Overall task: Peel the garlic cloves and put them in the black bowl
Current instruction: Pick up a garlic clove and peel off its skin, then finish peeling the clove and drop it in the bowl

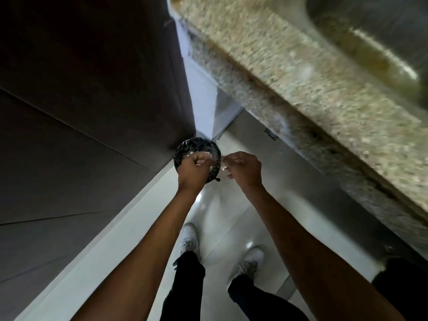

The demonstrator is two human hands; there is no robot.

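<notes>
- Kitchen floor (231,205) pale and glossy, dark wall left, speckled granite worktop (278,72) upper right with steel sink (375,42) at its far corner.
- Black round container (196,151), bag-lined, on floor in wall corner; probably a bin, not clearly the bowl.
- Left hand (193,169) over its rim, fingers curled, pinching something pale.
- Right hand (243,169) just beside, fingers pinching whitish scrap (225,169), likely garlic skin; blurred.
- Step: peeling or dropping skins, judged.
- Next: strip skin, carry clove to bowl, not in view.
</notes>
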